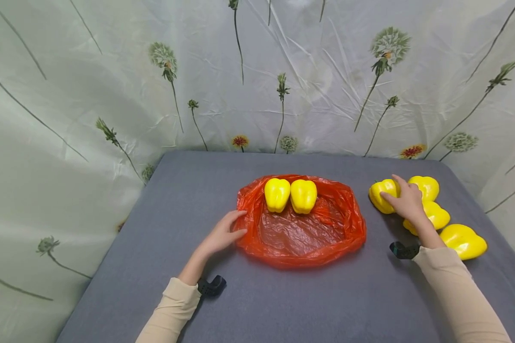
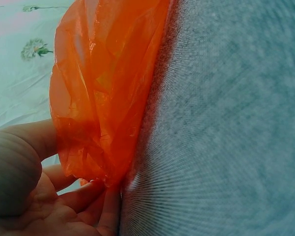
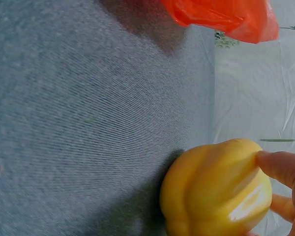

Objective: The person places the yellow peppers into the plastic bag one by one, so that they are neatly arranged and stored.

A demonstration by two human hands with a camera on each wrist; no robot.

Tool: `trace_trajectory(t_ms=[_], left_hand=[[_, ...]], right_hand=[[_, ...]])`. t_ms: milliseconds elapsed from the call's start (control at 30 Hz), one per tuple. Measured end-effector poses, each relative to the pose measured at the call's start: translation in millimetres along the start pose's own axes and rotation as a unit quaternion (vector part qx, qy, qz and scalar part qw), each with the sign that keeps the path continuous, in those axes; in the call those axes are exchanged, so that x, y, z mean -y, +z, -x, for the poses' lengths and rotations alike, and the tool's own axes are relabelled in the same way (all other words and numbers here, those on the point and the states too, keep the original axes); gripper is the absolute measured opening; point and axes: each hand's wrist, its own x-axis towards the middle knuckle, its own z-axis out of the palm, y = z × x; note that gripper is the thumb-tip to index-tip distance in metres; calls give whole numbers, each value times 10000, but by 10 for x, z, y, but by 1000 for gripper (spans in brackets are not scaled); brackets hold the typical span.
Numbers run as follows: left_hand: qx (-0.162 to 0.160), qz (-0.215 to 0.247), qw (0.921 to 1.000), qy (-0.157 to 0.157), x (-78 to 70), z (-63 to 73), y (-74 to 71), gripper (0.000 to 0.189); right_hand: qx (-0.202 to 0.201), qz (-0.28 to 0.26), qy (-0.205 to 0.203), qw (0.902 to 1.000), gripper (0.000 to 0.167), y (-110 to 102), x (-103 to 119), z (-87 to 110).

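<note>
A red plastic bag point(image 1: 300, 257) lies spread with its mouth up and its rim rolled outward. Two yellow bell peppers point(image 1: 290, 196) sit side by side at its far end. At the bag's left side, my left hand point(image 1: 223, 233) holds the rim, with thumb and fingers on either side of the thin plastic point(image 2: 108, 98) in the left wrist view. My right hand point(image 1: 405, 200) grips another yellow bell pepper point(image 1: 384, 196) to the right of the bag. In the right wrist view its fingertips press on that pepper point(image 3: 216, 191), which is close over the cloth.
Beside and below my right hand lie several more yellow bell peppers point(image 1: 463, 241). Grey cloth covers the table point(image 1: 189, 190). A pale curtain point(image 1: 317, 81) with printed dandelions hangs behind and to the sides. Each wrist wears a black camera mount point(image 1: 212, 286).
</note>
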Motion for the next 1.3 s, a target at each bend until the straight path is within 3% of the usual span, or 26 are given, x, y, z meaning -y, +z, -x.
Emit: trace_trajectory(t_ms=[267, 433, 667, 900, 1300], left_hand=[[50, 80, 9998, -190, -1, 12, 0, 52], [55, 116, 9997, -207, -17, 11, 2, 52], [24, 103, 9998, -156, -25, 8, -5, 51], [27, 76, 9998, -162, -13, 7, -2, 52], [16, 58, 9999, -89, 1, -5, -3, 51]], right_hand=[[-114, 2, -492, 9987, 64, 65, 35, 48], [291, 76, -615, 9977, 65, 30, 52, 70], [813, 166, -458, 9955, 69, -41, 42, 103], [605, 118, -448, 9971, 72, -17, 21, 126], [137, -586, -293, 9978, 74, 28, 61, 206]])
